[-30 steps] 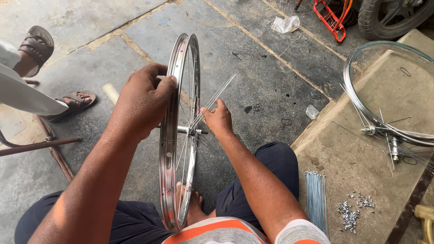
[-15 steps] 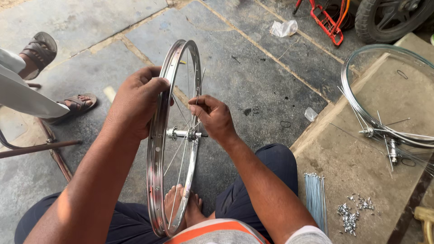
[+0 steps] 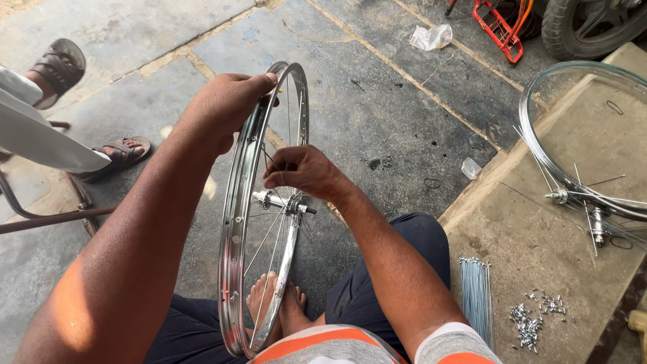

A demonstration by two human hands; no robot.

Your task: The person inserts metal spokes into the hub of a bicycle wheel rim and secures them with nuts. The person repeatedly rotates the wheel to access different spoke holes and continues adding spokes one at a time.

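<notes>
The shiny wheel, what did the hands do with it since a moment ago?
The right hand lost the loose spokes that stuck up from it; it now pinches one spoke just above the hub. The wheel rim turned a little. The left hand keeps its grip on the rim's top, and the wheel stays upright by the feet.

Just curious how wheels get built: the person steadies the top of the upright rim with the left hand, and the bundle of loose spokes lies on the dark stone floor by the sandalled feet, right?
Not quite. The left hand does hold the top of the upright rim, but the bundle of loose spokes lies on the raised concrete slab at the right, beside the small fittings, as the head view shows.
</notes>
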